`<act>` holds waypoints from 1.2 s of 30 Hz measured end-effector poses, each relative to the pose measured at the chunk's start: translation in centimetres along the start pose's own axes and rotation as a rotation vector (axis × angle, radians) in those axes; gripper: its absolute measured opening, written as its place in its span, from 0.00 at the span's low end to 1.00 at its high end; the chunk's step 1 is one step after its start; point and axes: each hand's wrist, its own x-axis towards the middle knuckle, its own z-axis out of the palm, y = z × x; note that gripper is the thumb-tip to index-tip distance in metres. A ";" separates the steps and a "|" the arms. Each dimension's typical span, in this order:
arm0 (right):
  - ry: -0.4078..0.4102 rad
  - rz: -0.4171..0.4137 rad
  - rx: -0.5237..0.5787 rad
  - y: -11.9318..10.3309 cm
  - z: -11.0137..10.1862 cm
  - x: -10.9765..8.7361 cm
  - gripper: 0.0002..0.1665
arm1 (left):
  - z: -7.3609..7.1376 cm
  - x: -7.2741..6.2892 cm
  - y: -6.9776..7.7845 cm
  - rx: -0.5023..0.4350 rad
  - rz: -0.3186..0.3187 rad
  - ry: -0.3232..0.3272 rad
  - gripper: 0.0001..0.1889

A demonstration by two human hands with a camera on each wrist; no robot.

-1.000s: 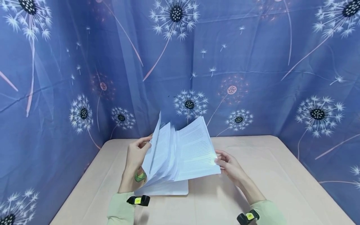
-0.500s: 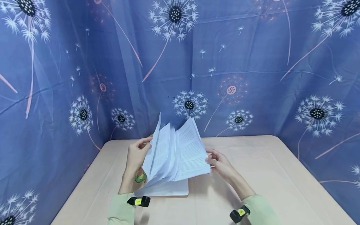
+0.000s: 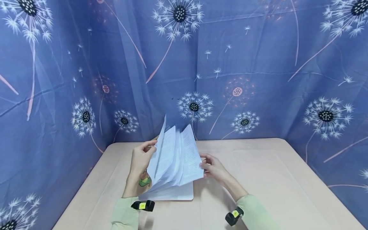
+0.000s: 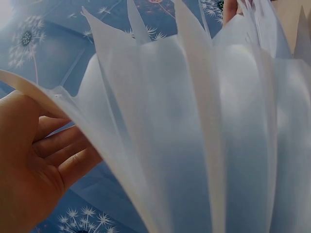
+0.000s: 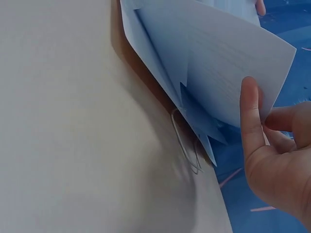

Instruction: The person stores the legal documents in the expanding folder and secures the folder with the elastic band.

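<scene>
A display book point(image 3: 163, 159) with translucent sleeves and printed sheets stands open, its leaves fanned upright. My left hand point(image 3: 141, 159) holds the cover and leaves at the left edge, thumb on the inner side; in the left wrist view the fingers point(image 4: 73, 150) show behind the cover. My right hand point(image 3: 215, 167) pinches the outer edge of a printed leaf point(image 3: 191, 156) between thumb and fingers. In the right wrist view this leaf point(image 5: 233, 53) is lifted at an angle above the back part of the book. The back cover point(image 3: 175, 192) lies low on the table.
A thin cord loop point(image 5: 182, 145) hangs out by the book's back edge. Beige cloth covers the table point(image 3: 276, 185), and a blue dandelion-print curtain point(image 3: 258, 64) encloses its back and sides. A green patch point(image 3: 144, 181) shows beside the left wrist.
My right hand has moved left with the leaf it pinches, swinging it toward the other leaves so its printed face looks narrower. My left hand has stayed nearly still.
</scene>
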 end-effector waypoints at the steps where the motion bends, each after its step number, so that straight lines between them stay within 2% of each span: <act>1: -0.004 -0.001 -0.001 0.0 0.2 0.1 0.33 | 0.0 0.0 0.0 0.000 0.002 -0.001 0.15; 11: -0.034 -0.010 -0.046 0.2 1.7 0.9 0.34 | 0.2 0.4 -0.5 0.007 -0.005 0.009 0.15; 21: -0.070 -0.013 -0.093 0.8 2.9 1.6 0.33 | 0.2 0.4 -0.3 0.011 0.002 0.021 0.15; 28: -0.132 0.055 -0.083 1.3 3.4 1.7 0.33 | 0.3 0.4 -0.6 0.001 -0.004 0.029 0.15; 36: -0.169 0.071 -0.097 1.2 3.7 1.6 0.33 | 0.5 0.4 -0.8 0.005 0.012 0.032 0.15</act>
